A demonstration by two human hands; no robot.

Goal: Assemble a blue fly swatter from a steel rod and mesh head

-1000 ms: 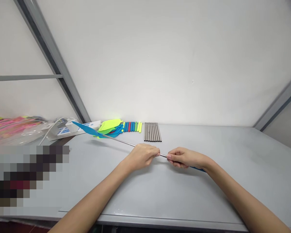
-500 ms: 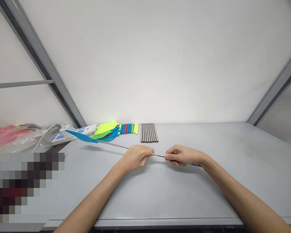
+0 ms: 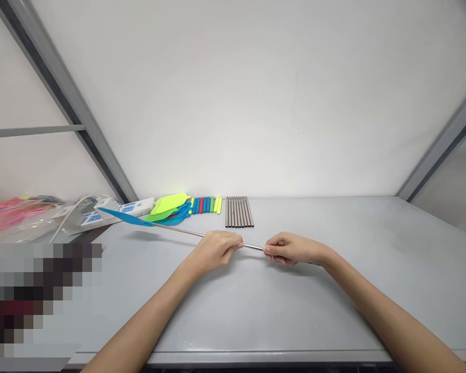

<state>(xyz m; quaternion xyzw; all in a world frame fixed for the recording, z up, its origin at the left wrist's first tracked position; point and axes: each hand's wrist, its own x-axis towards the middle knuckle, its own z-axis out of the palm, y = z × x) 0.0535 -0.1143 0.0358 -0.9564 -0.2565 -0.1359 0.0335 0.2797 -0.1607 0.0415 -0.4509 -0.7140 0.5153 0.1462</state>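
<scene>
A fly swatter (image 3: 126,216) with a blue head and a thin metal rod stretches across the middle of the head view, its head to the left and raised off the table. My left hand (image 3: 218,251) is closed over the rod, palm down. Further right, my right hand (image 3: 289,248) pinches the rod between thumb and fingers. A short bare stretch of rod shows between the two hands. The handle end is mostly hidden behind my right hand and wrist.
On the grey table (image 3: 275,316), several metal tubes (image 3: 238,212) lie in a row near the back wall. Beside them are coloured grips (image 3: 205,205) and a pile of swatter heads (image 3: 169,204). Power strips (image 3: 134,207) and plastic-bagged pink items (image 3: 15,212) are at the left.
My left hand and the swatter's blue head have shifted slightly left. My right hand has stayed almost in place. Both hands keep their grip.
</scene>
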